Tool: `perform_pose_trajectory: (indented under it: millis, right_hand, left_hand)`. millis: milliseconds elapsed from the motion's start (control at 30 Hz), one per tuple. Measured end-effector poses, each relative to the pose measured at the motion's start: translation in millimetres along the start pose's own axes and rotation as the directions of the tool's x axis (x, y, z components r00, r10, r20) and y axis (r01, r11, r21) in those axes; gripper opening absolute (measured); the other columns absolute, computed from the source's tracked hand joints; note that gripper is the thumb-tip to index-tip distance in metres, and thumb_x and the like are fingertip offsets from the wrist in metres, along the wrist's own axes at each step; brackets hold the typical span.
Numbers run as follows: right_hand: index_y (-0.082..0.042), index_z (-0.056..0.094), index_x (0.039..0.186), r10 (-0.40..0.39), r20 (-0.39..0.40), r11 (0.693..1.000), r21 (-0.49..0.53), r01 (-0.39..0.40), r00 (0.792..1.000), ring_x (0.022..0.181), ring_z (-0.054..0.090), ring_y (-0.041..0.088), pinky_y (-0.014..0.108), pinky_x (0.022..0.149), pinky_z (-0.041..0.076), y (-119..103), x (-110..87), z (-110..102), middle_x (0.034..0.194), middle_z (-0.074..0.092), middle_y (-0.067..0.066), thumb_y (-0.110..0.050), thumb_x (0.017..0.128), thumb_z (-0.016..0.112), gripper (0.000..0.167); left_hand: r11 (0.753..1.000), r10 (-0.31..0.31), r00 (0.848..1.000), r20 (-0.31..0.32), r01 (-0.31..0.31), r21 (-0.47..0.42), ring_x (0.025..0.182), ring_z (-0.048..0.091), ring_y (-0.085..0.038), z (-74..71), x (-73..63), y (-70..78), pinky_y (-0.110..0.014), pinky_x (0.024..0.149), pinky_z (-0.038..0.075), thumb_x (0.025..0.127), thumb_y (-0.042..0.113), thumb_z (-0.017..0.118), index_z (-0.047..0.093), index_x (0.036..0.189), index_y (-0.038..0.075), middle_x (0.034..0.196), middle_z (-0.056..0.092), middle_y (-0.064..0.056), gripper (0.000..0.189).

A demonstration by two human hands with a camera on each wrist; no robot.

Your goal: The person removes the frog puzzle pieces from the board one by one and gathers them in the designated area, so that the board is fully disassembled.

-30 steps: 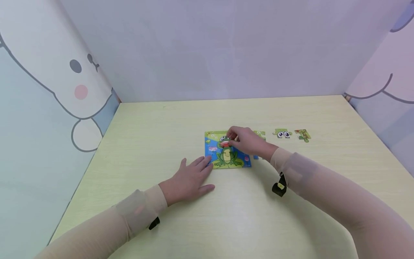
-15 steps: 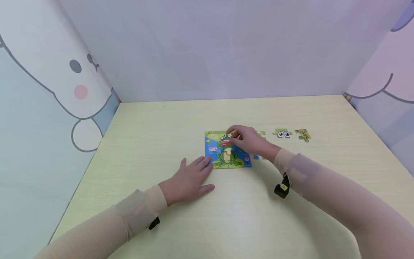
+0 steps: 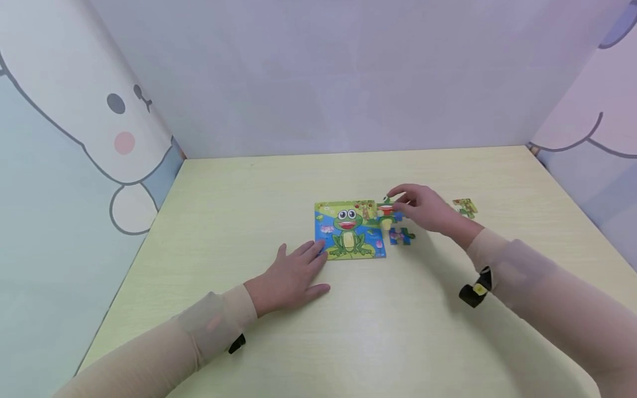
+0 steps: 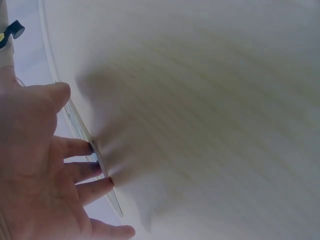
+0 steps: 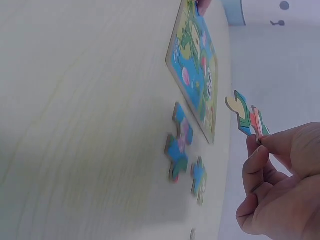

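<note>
A square puzzle board (image 3: 328,215) printed with a big-eyed green frog lies flat on the table. My left hand (image 3: 293,276) is spread low, its fingertips on the board's near left corner; the left wrist view shows the fingers (image 4: 95,190) straight at the board's edge. To the right of the board, my right hand (image 3: 425,209) pinches a puzzle piece (image 5: 241,111) between thumb and fingertips. This piece shows the frog's red mouth and pale belly, and it is raised above the table. Below that hand lies a blue and pink puzzle piece (image 3: 400,236).
A green and brown puzzle piece (image 3: 465,207) lies farther right on the pale wooden table (image 3: 368,331). Another loose piece (image 5: 198,180) shows beyond the blue one in the right wrist view. A plain wall (image 3: 318,77) closes off the back.
My right hand has moved right, lifting the frog piece off the board and carrying it beside the right edge. The board's printed frog face is now uncovered. My left hand has stayed still.
</note>
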State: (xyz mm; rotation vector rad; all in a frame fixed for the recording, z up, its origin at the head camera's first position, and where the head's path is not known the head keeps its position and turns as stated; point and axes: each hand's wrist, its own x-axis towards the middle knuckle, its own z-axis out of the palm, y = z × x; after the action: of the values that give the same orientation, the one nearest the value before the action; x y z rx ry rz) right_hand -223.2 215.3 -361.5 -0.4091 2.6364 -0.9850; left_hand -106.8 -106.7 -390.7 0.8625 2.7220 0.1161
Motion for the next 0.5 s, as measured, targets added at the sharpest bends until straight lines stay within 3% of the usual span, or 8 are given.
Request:
perform_pose_trajectory:
  millis: [267,500]
  right_hand:
    - [-0.002,0.057,0.143,0.09,-0.003,0.992,-0.084,-0.09,0.996,0.108,0.066,0.038,0.04,0.082,0.056,43,-27.3,-36,0.129,0.068,0.027,-0.02,0.109,0.055,0.039]
    - [0.004,0.06,0.139,0.137,0.024,0.982,-0.132,-0.133,0.99,0.098,0.062,0.03,0.031,0.074,0.05,82,-45.3,-45,0.128,0.067,0.031,-0.012,0.107,0.056,0.036]
  left_hand:
    - [1.0,-0.009,1.0,0.016,0.008,0.008,0.159,0.03,-0.033,0.7,1.2,0.5,-0.077,0.115,0.029,0.106,0.057,0.051,0.041,0.161,0.011,0.174,0.028,-0.009,0.073]
    - [1.0,-0.003,1.0,0.013,0.003,0.019,0.159,0.031,-0.033,1.2,1.5,-0.3,-0.077,0.115,0.03,0.106,0.058,0.051,0.041,0.161,0.01,0.174,0.029,-0.009,0.074]
